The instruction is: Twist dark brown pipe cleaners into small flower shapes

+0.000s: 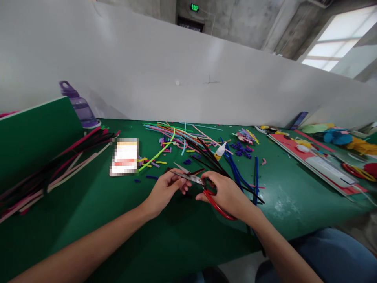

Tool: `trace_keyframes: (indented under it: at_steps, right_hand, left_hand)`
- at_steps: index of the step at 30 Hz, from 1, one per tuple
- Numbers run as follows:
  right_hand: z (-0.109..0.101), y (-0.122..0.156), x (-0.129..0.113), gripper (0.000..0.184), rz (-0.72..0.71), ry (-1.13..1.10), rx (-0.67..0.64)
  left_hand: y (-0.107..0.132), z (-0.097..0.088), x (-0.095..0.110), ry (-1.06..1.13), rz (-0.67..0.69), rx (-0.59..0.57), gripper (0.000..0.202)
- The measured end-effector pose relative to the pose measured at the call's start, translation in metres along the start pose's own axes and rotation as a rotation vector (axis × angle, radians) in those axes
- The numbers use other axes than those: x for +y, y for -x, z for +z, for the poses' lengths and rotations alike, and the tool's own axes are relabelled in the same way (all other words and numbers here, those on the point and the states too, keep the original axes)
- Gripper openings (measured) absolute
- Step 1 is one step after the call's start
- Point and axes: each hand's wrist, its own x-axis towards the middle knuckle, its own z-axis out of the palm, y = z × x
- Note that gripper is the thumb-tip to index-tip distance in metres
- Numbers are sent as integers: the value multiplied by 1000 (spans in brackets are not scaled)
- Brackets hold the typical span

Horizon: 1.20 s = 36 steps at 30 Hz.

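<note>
My right hand (225,192) is closed round the red handles of a pair of scissors (218,208). The blades are parted and point left, toward my left hand (169,188). That hand is pinched, thumb against fingers, right at the blades. A short dark pipe cleaner (196,172) lies across the blades, its other end hidden by my left fingers. Behind my hands are long black pipe cleaners (210,155) and blue pipe cleaners (238,173). A small white-capped glue bottle (220,151) stands among them.
Multicoloured pipe cleaners (165,131) lie along the back of the green table (282,169). A purple bottle (82,108) and a blurred-out phone-like rectangle (125,157) are at left. On the right lies a red board (297,151) carrying a white device (330,171). A white partition (147,70) rises behind.
</note>
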Motion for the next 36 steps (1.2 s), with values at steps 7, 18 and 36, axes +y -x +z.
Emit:
trace_keyframes:
  at_steps: [7,18,36]
  right_hand:
    - [-3,1,-5,32,-54,217,-84]
    - [3,-1,4,29,-19,288,7]
    - [8,-32,73,38,-60,178,17]
  left_hand:
    - [0,0,1,-78,-5,-14,15]
    - [0,-2,1,-107,-16,-31,15]
    - [2,0,3,-242,26,48,22]
